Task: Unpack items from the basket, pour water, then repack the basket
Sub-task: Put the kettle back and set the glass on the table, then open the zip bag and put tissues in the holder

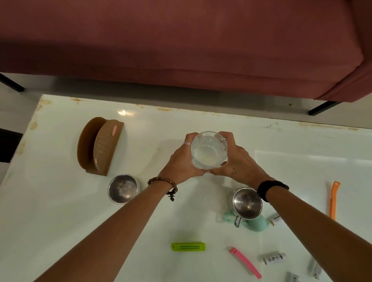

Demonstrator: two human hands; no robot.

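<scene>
— What is seen beyond the surface [50, 209]?

— A sofa [174, 38] upholstered in dull red fabric is set along the far side, carried on thin black legs [323, 107].

— And below it?

— A pale floor [16, 103] is shown, shadowed under the sofa.

— How is the surface finished?

— It is white and glossy; rust-coloured marks are scattered along its far edge [161, 108]. A small bright reflection [122, 112] is caught there, possibly from an overhead lamp.
</scene>
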